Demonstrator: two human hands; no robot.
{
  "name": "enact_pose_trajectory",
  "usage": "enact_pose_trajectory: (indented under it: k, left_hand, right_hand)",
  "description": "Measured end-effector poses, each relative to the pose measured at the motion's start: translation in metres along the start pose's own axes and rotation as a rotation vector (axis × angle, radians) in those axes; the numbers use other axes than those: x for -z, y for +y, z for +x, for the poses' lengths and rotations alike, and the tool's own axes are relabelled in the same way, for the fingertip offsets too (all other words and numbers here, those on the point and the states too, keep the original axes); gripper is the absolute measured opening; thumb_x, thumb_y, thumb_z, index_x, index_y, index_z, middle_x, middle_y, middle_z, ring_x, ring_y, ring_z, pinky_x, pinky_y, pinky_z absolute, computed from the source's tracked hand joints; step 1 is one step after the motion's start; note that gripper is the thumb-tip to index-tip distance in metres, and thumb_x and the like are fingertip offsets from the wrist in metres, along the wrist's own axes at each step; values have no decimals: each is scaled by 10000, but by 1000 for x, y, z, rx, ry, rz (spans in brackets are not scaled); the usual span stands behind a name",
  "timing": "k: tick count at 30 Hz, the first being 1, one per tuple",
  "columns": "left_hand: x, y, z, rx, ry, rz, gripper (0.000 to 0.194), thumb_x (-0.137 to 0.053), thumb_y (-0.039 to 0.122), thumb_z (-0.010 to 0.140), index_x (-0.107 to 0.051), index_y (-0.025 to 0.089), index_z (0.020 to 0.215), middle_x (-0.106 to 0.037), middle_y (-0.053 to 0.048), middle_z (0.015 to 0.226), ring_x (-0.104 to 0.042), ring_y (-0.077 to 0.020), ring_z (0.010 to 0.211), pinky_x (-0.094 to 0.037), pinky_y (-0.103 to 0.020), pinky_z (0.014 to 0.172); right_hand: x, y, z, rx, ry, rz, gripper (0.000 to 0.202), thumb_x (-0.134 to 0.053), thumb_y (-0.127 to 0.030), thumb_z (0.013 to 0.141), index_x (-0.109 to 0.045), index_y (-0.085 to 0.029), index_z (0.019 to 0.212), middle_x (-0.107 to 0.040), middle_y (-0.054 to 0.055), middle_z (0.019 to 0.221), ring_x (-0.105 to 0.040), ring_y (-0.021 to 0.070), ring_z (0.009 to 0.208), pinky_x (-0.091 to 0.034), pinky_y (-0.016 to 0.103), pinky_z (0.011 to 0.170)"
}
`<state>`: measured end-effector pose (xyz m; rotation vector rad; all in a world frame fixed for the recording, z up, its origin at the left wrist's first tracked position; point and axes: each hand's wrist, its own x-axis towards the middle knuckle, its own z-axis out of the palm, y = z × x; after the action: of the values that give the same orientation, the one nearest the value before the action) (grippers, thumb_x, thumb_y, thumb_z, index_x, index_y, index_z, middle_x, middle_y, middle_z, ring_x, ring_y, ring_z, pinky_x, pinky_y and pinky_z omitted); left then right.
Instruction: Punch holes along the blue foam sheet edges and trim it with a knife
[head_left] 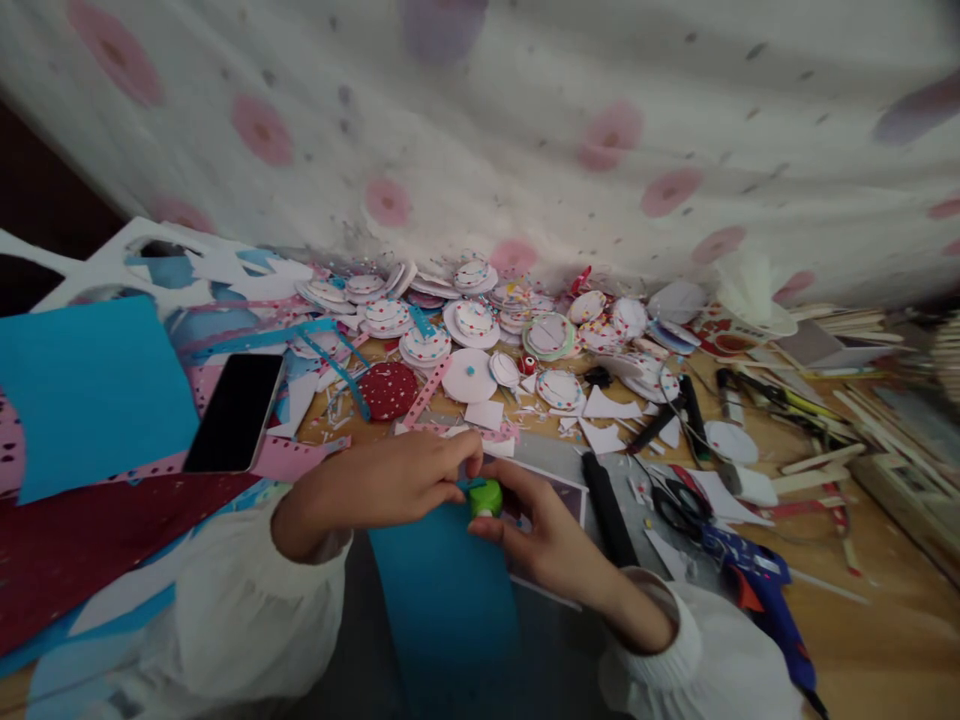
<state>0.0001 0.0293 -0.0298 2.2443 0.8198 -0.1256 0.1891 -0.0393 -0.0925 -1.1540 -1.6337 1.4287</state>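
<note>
A small green craft paper punch [487, 497] sits in my right hand [544, 520], gripped between thumb and fingers. The far end of a blue paper strip [450, 605] meets the punch; its near end hangs down toward me. My left hand [390, 480] comes in from the left, its thumb and forefinger pinched at the strip's far end, right beside the punch. The fingertips partly hide the paper's edge there. Under my right hand lies a printed sheet with a white border [576, 500].
Layered white paper discs with coloured pins [472, 320] crowd the back. To the left lie a blue sheet [97, 390] and a phone [236, 412]. On the right are a black-handled tool [607, 510], scissors [679, 505], a blue glue gun [750, 560] and wooden sticks.
</note>
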Motion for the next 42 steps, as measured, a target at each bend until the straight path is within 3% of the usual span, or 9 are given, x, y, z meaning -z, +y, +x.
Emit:
enact_pose_trajectory:
  k: [10,12,15,17,22,29,34,39,42]
  left_hand:
    - [3,3,-2,24,-17,-24,155,-504,156,862,-461,205,1002,-614,12,823,-584,-147,710,-363,-237,622]
    - [4,4,-5,30,-38,-31,268,-599,259,833,-463,204,1056,-635,-3,875,-601,-167,755,-382,-240,638]
    - [3,6,-6,41,-46,-13,617,-733,508,697,-456,207,1159,-644,-49,1010,-617,-231,873,-413,-266,678]
    - [-1,7,-4,49,-41,-2,687,-725,583,671,-461,211,1185,-641,-64,1040,-620,-251,900,-423,-280,689]
    - [-7,9,8,29,-14,24,479,-686,526,752,-530,190,1055,-653,-47,922,-627,-234,821,-404,-274,633]
    - [-9,3,14,-52,13,57,414,-650,538,800,-556,177,980,-635,-24,803,-610,-206,701,-353,-267,566]
    - [-6,1,9,-21,4,-12,472,-658,508,791,-539,194,1123,-657,-62,1022,-627,-249,893,-432,-297,710]
    - [3,-4,-2,-8,-18,13,425,-583,201,838,-496,218,1253,-632,-65,1197,-597,-245,1072,-424,-315,861]
    - [5,-8,-4,-61,5,1,407,-551,150,843,-516,222,1242,-630,-50,1208,-600,-220,1070,-416,-294,867]
  right_hand:
    - [-8,6,-5,173,118,-190,232,-569,-240,860,-535,-174,1080,-596,71,985,-525,188,827,-426,305,725]
    - [-8,7,-5,178,129,-216,226,-574,-244,856,-536,-167,1066,-594,72,955,-525,192,813,-426,308,714]
    - [-7,6,-5,169,129,-260,180,-586,-236,843,-546,-162,1002,-587,61,876,-522,193,776,-421,311,691]
    - [-7,5,-4,181,121,-265,175,-589,-220,836,-553,-166,999,-595,63,883,-534,198,791,-425,316,704]
    - [-8,5,-3,224,116,-246,268,-551,-132,811,-543,-189,1073,-615,72,980,-562,203,868,-443,324,763]
    - [-10,13,0,218,190,-233,251,-530,-90,779,-557,-198,1004,-635,58,930,-580,198,839,-455,307,735]
    - [-9,11,2,192,195,-204,191,-560,-197,835,-572,-188,1025,-632,51,891,-566,178,760,-452,272,646]
    - [2,1,0,128,159,-215,248,-611,-339,851,-585,-161,1020,-600,42,825,-536,175,728,-447,284,655]
    - [6,-2,-2,104,131,-223,262,-638,-345,844,-593,-171,1034,-613,38,842,-542,175,748,-445,284,678]
